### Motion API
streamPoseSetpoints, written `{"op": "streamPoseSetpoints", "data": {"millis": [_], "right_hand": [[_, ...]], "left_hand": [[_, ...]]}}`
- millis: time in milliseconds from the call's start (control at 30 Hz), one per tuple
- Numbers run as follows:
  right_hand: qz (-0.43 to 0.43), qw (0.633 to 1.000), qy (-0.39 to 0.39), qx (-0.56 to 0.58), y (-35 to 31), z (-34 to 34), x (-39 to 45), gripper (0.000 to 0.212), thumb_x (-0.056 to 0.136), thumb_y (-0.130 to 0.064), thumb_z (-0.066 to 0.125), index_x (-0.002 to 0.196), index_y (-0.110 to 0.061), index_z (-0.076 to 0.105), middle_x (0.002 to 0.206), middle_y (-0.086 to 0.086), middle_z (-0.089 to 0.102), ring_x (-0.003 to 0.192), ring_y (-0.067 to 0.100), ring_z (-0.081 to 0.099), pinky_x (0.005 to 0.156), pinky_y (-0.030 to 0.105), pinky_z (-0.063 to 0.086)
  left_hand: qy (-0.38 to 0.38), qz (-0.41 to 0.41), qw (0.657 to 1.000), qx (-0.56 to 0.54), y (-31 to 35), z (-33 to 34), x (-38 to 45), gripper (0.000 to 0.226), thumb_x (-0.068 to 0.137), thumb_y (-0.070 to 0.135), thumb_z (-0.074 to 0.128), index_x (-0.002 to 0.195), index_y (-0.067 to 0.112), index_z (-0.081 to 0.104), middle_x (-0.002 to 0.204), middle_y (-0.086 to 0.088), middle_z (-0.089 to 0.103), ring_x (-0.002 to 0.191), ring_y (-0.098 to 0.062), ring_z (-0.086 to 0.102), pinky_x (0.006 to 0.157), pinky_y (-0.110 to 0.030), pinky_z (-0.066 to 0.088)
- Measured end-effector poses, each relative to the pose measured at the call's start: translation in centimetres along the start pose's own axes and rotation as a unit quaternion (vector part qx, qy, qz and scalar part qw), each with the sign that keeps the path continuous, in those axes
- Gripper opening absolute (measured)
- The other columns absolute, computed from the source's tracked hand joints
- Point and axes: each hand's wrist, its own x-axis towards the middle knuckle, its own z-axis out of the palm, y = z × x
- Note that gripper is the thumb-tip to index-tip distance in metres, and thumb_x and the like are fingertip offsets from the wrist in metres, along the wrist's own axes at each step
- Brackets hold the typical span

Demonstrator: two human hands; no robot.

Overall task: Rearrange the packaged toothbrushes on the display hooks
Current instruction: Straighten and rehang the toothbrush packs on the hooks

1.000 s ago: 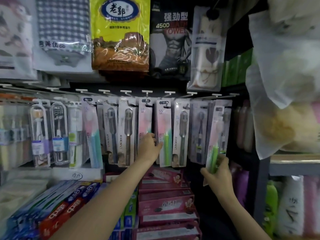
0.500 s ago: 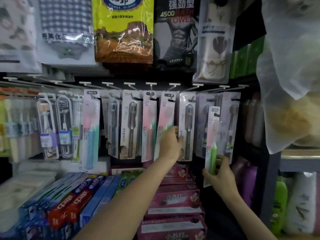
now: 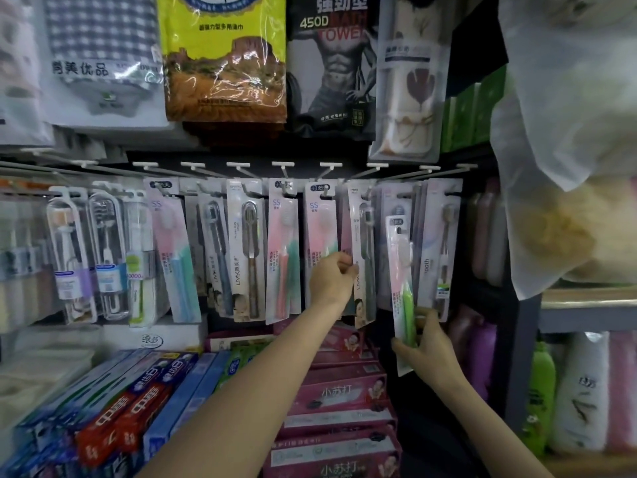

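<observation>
Two hands work the toothbrush hooks above stacked toothpaste boxes (image 3: 331, 395).

The left hand (image 3: 332, 282), now further right than a second ago, pinches the lower edge of a hanging pink SS toothbrush pack (image 3: 319, 232). Right of it, the right hand (image 3: 425, 346) grips a pink-and-green toothbrush pack (image 3: 401, 270), unhooked and raised higher than before.

Two bare forearms rise from the bottom edge, one from the lower middle, one from the lower right. No sleeve, cuff, watch or band shows on either, up to where the frame cuts them off. The left hand (image 3: 332, 282) is bare, with no ring or glove to be seen. The right hand (image 3: 429, 350) is bare too; its fingers (image 3: 427, 313) show short nails, though blur hides finer detail.
</observation>
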Motion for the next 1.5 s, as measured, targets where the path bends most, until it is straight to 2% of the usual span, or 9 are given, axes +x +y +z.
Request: {"op": "streamPoseSetpoints", "data": {"millis": [133,400,633,800,967,1167,1333,1433,1500], "right_hand": [[-0.008,1.0,-0.006,-0.005,-0.4,0.9,0.2,0.052,0.078,-0.004,0.07,0.12,-0.004,0.039,0.103,0.002,0.053,0.091,0.016,0.054,0.074,0.02,0.041],[-0.012,1.0,-0.005,0.009,-0.9,1.9,-0.1,0.051,0.078,-0.004,0.07,0.12,-0.008,0.04,0.097,-0.002,0.053,0.079,0.006,0.052,0.057,0.008,0.042],[0.011,0.998,0.06,-0.029,-0.7,1.7,-0.1,0.06,0.075,-0.005,0.071,0.126,-0.003,0.038,0.121,0.013,0.051,0.098,0.02,0.05,0.075,0.023,0.038],[0.026,0.992,0.095,-0.073,-0.6,1.5,-0.4,0.062,0.073,-0.004,0.071,0.125,-0.002,0.036,0.125,0.018,0.046,0.108,0.034,0.049,0.079,0.033,0.043],[-0.009,0.989,0.131,-0.075,-2.1,1.0,0.1,0.059,0.073,-0.001,0.068,0.124,0.0,0.038,0.122,0.017,0.046,0.104,0.033,0.049,0.076,0.031,0.039],[-0.02,0.988,0.14,-0.068,-4.0,-0.6,2.1,0.06,0.078,-0.008,0.069,0.126,0.003,0.035,0.126,0.021,0.042,0.107,0.036,0.048,0.083,0.033,0.04],[0.004,0.991,0.128,-0.047,-4.2,-0.6,2.5,0.064,0.08,-0.009,0.067,0.131,0.004,0.03,0.136,0.023,0.035,0.119,0.038,0.042,0.092,0.038,0.038],[0.011,0.989,0.136,-0.052,-3.8,-0.5,2.4,0.06,0.081,-0.009,0.066,0.129,0.003,0.032,0.133,0.022,0.036,0.115,0.037,0.044,0.088,0.035,0.038],[0.02,0.986,0.145,-0.078,-3.6,-0.6,2.4,0.062,0.081,-0.01,0.068,0.131,0.002,0.033,0.131,0.024,0.037,0.115,0.039,0.042,0.094,0.039,0.036]], "left_hand": [[-0.016,0.009,1.0,-0.001,0.0,-0.8,-0.2,0.022,0.091,0.012,0.057,0.11,0.004,0.062,0.105,-0.007,0.064,0.089,-0.01,0.053,0.079,-0.017,0.038],[-0.019,0.028,0.997,0.066,0.1,-2.5,-0.3,0.022,0.093,0.015,0.052,0.113,0.005,0.058,0.109,-0.006,0.063,0.088,-0.008,0.051,0.077,-0.018,0.039],[-0.009,0.085,0.98,0.179,0.7,-4.4,-0.3,0.017,0.097,0.012,0.043,0.106,0.003,0.054,0.094,-0.01,0.062,0.08,-0.021,0.057,0.081,-0.035,0.05],[-0.002,0.126,0.96,0.251,0.6,-6.2,0.4,0.016,0.099,0.012,0.036,0.1,0.005,0.052,0.082,-0.002,0.054,0.057,-0.009,0.048,0.047,-0.019,0.039],[0.007,0.115,0.959,0.26,0.9,-7.0,0.8,0.015,0.098,0.012,0.038,0.1,0.005,0.051,0.073,0.0,0.052,0.064,-0.018,0.053,0.062,-0.032,0.048],[-0.01,0.112,0.962,0.249,0.9,-6.7,0.5,0.013,0.098,0.012,0.039,0.099,0.006,0.05,0.069,0.003,0.048,0.057,-0.008,0.046,0.048,-0.016,0.034],[-0.035,0.115,0.962,0.246,0.9,-6.5,0.2,0.011,0.098,0.012,0.037,0.093,0.008,0.046,0.067,0.001,0.046,0.053,-0.009,0.041,0.046,-0.018,0.028],[-0.031,0.123,0.96,0.249,0.8,-6.6,0.0,0.013,0.098,0.013,0.037,0.096,0.007,0.048,0.068,0.001,0.046,0.053,-0.009,0.042,0.046,-0.02,0.029],[-0.02,0.14,0.957,0.255,1.0,-7.0,-0.3,0.012,0.098,0.013,0.037,0.096,0.008,0.047,0.071,0.0,0.05,0.055,-0.013,0.048,0.046,-0.024,0.04]]}}
